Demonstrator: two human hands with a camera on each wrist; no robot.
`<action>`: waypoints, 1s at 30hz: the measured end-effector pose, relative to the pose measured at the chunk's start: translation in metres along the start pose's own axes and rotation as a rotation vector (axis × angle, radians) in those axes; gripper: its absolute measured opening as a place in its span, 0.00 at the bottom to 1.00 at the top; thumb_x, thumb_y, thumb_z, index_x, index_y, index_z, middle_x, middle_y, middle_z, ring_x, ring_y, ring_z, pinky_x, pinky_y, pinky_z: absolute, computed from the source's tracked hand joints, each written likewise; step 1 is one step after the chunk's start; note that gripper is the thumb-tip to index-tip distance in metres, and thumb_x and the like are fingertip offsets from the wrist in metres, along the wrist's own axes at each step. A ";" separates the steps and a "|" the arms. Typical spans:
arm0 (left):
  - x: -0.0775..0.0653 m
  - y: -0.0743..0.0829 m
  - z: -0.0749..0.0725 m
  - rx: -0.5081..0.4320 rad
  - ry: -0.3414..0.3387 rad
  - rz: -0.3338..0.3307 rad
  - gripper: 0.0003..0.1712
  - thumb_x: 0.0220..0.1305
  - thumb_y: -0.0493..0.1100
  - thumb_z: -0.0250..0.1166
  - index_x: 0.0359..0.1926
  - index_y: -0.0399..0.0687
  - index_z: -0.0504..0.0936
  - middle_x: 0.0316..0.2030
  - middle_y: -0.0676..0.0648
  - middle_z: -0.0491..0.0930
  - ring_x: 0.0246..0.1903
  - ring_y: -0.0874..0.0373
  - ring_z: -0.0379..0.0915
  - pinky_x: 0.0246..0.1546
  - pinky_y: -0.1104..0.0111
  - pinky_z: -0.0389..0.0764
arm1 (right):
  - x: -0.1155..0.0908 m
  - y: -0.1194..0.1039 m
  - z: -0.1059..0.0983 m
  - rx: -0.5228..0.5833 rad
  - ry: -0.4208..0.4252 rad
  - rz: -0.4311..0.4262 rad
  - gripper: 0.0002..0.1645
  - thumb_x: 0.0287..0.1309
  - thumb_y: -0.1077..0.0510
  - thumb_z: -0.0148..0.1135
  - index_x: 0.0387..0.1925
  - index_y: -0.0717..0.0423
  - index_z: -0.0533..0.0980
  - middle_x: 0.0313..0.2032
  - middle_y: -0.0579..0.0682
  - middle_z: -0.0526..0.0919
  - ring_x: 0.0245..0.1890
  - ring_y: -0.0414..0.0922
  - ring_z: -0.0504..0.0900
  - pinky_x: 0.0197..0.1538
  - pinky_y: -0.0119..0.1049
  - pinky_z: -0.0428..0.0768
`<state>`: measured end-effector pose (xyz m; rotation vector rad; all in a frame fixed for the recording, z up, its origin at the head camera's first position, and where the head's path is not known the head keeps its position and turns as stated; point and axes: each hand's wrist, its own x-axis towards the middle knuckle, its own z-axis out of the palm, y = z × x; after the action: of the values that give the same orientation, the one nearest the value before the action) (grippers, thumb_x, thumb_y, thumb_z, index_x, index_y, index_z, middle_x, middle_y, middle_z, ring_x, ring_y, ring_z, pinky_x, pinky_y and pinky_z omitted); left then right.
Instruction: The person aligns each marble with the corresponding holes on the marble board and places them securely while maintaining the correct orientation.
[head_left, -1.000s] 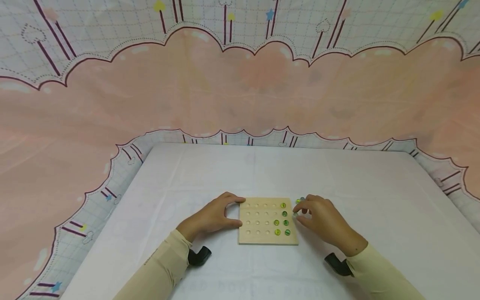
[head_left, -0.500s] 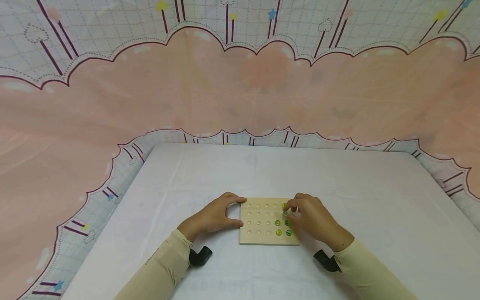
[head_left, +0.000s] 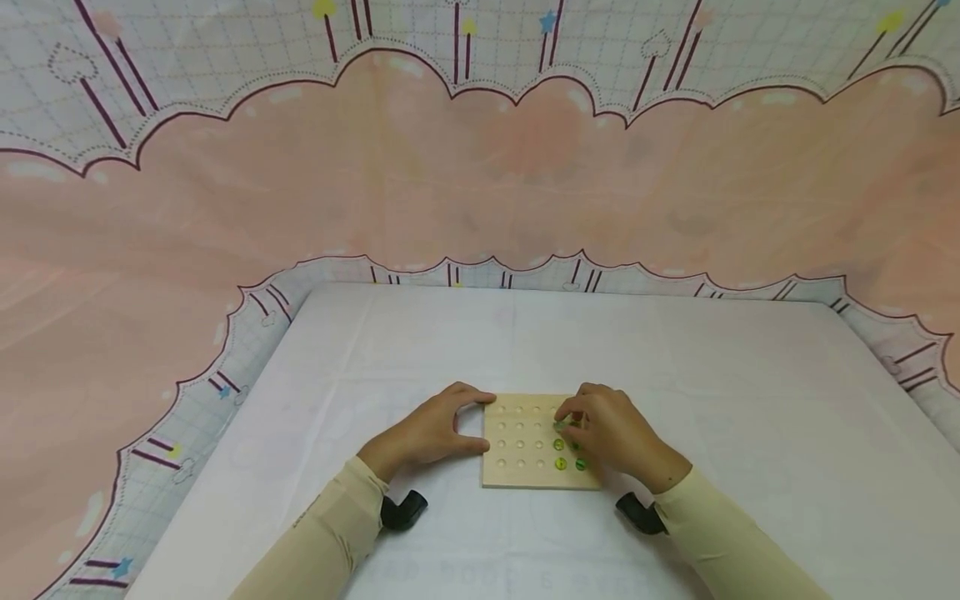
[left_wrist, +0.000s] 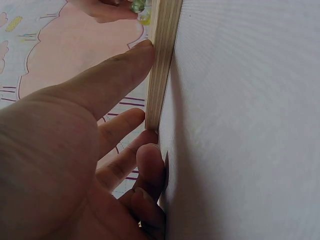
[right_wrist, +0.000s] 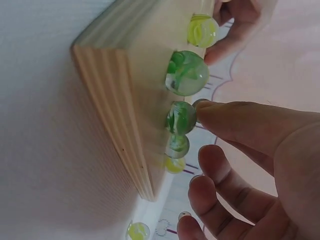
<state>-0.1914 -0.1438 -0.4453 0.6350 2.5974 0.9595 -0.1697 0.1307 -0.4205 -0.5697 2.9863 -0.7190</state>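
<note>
A square wooden board (head_left: pixel 512 477) with rows of round hollows lies on the white table. Several green and yellow glass marbles (head_left: pixel 560 464) sit in hollows on its right side. My left hand (head_left: pixel 431 427) touches the board's left edge with thumb and index finger spread apart; in the left wrist view the thumb (left_wrist: pixel 125 67) lies straight against the layered edge. Over the board's right part, my right hand (head_left: pixel 618 429) pinches a greenish marble (head_left: pixel 558 426) between thumb and index finger. The right wrist view shows the thumb (right_wrist: pixel 235 117) mostly covering that marble, beside a green marble (right_wrist: pixel 180 118) in the board.
A yellow marble (right_wrist: pixel 138 231) lies on the tablecloth past the board's far right corner, hidden by the right hand in the head view. The white table (head_left: pixel 420 333) extends around the board. A patterned pink cloth (head_left: pixel 450 183) hangs behind.
The right hand has carried its marble leftward, from beside the board's right edge to over the board near the second column from the right. The left hand has stayed at the left edge.
</note>
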 end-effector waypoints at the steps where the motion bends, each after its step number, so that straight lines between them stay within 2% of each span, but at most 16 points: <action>1: 0.000 0.000 0.000 0.001 0.001 -0.001 0.39 0.57 0.52 0.76 0.69 0.59 0.72 0.65 0.52 0.69 0.37 0.59 0.69 0.45 0.63 0.71 | 0.001 0.000 0.000 0.000 -0.001 -0.005 0.07 0.51 0.62 0.76 0.34 0.50 0.88 0.27 0.40 0.78 0.29 0.37 0.73 0.40 0.37 0.71; 7: 0.001 0.000 0.001 0.014 -0.001 -0.007 0.39 0.57 0.53 0.75 0.69 0.60 0.72 0.66 0.52 0.68 0.37 0.60 0.69 0.45 0.63 0.71 | 0.004 0.002 0.003 -0.013 -0.005 -0.029 0.06 0.52 0.62 0.74 0.34 0.50 0.88 0.27 0.40 0.79 0.29 0.37 0.72 0.41 0.39 0.71; 30: 0.002 -0.001 0.001 0.007 -0.006 -0.018 0.40 0.57 0.52 0.75 0.69 0.60 0.72 0.65 0.53 0.68 0.34 0.60 0.68 0.42 0.65 0.71 | 0.006 0.003 0.006 -0.012 -0.020 -0.008 0.08 0.53 0.63 0.73 0.35 0.49 0.88 0.29 0.41 0.80 0.32 0.38 0.74 0.43 0.41 0.73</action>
<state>-0.1928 -0.1431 -0.4470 0.6142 2.5975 0.9416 -0.1754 0.1287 -0.4272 -0.5860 2.9738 -0.6915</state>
